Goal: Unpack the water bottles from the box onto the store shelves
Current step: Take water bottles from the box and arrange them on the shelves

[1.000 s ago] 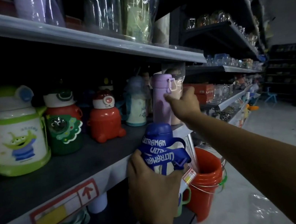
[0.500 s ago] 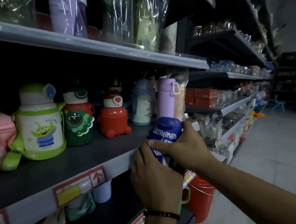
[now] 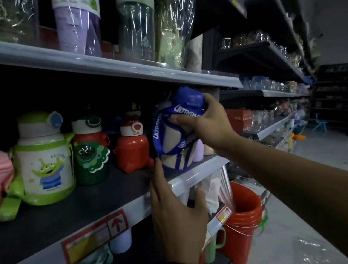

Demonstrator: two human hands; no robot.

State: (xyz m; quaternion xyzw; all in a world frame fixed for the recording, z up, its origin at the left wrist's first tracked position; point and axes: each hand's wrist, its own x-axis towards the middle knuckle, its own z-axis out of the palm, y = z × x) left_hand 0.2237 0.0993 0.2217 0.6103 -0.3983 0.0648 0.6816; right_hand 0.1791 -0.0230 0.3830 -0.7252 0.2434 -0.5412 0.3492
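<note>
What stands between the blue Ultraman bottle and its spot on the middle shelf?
Nothing visible. The right hand holds the blue Ultraman bottle tilted, base at the front edge of the middle shelf. The red bottle stands to its left, a lilac bottle close behind; the left hand is open by its base.

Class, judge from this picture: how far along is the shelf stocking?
Done: bottles like the red bottle stand on the shelf. In hand: the right hand grips the tilted blue Ultraman bottle at the shelf front; the left hand is by its base. Left: setting it upright; the box is unseen.
</note>
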